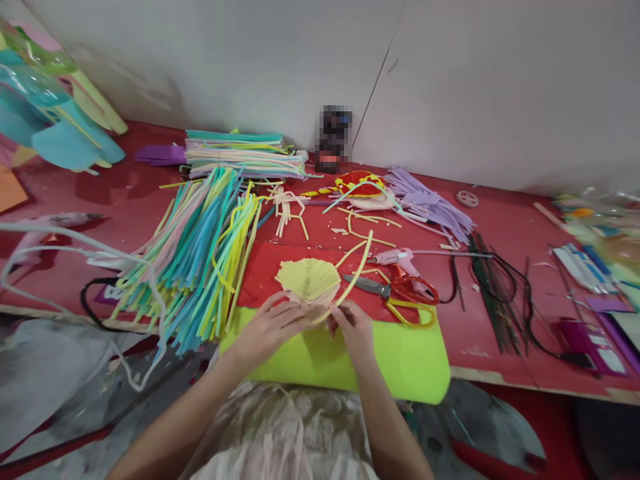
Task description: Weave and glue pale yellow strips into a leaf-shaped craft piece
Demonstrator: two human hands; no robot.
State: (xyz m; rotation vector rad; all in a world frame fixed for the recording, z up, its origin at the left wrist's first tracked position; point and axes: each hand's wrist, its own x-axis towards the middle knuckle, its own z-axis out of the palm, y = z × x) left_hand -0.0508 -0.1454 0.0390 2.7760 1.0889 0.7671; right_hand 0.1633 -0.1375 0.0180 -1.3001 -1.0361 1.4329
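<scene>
**Ribbed yellow fan (309,275) just ahead of the hands**

I see the left hand (277,325) half-curled over the fan's lower edge, hiding it; whether it grips beneath, I can't tell. The right hand (356,325) pinches a curved, fuzzy strip (357,272), its lower end hard to make out. Just beyond lie grey-bladed scissors (369,286); left of the left hand, a soft, multicoloured bundle (187,250). Farthest ahead, a dark block (334,137) is pixelated.

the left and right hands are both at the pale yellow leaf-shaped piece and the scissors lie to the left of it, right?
Not quite: the scissors lie to the right of the pale yellow leaf-shaped piece, as the head view shows. The left hand and right hand are indeed both at it.
</scene>
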